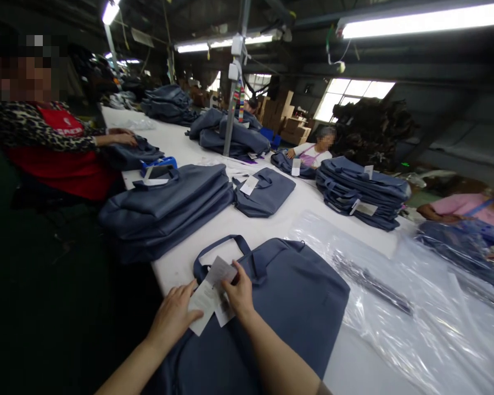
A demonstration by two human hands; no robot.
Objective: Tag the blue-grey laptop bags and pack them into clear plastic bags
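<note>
A flat blue-grey bag (296, 296) with two handles lies on the white table (271, 219) right in front of me. Both hands meet at its handle end on white paper tags (209, 299). My left hand (175, 318) pinches the lower tag with thumb and fingers. My right hand (239, 293) grips the upper tag, its fingers curled over it.
Stacks of the same bags sit at left (164, 208) and far right (360, 192), one single bag (265, 192) between them. Clear plastic sleeves (415, 307) cover the table's right. A person in red (57, 148) works at left; others sit across at right.
</note>
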